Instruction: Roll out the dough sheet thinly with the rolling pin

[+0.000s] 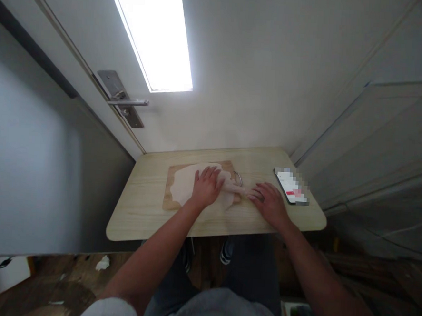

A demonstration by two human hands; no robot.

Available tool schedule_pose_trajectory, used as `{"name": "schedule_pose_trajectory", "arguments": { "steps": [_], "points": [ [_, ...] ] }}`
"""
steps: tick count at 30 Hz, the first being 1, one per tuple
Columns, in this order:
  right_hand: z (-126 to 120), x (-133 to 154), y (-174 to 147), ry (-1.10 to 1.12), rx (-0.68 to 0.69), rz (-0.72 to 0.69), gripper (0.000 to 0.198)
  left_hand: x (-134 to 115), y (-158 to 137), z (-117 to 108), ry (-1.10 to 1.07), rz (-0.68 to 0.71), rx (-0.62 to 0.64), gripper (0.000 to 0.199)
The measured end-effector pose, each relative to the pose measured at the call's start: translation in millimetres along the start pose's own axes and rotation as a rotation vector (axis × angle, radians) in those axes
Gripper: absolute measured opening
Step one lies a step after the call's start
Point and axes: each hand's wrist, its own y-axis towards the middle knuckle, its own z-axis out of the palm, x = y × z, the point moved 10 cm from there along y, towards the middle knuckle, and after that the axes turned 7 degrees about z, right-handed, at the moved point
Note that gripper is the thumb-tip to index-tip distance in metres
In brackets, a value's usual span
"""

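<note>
A wide, thin sheet of pale dough covers most of a wooden cutting board and hangs past its near right side. Across the dough's right part lies a light rolling pin, slightly blurred. My left hand is over its left end, fingers spread forward above the dough; that end is hidden beneath the hand. At the pin's right end, beyond the board, my right hand has its fingers bent round the tip, smeared by motion. A metal ring handle sticks out from the board's right edge.
The small wooden-topped table has rounded corners and stands against a white door with a metal lever handle. A phone lies at the table's right side. Walls rise close on both sides. Crumpled paper is on the floor.
</note>
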Motion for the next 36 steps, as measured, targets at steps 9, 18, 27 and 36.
{"name": "schedule_pose_trajectory", "arguments": {
  "steps": [9, 18, 27, 36],
  "points": [
    [-2, 0, -12, -0.001, -0.047, 0.009, 0.041, 0, 43, 12, 0.142, 0.056, 0.03, 0.048],
    [2, -6, -6, -0.009, -0.035, 0.051, 0.041, 0, 74, 25, 0.132, 0.059, 0.09, 0.045],
    [2, -11, 12, 0.001, -0.034, 0.076, 0.041, 1, 96, 33, 0.131, 0.029, 0.11, 0.044],
    [2, -19, 25, 0.039, -0.037, 0.089, 0.042, 3, 120, 42, 0.125, 0.04, 0.1, 0.047]
  ]
}}
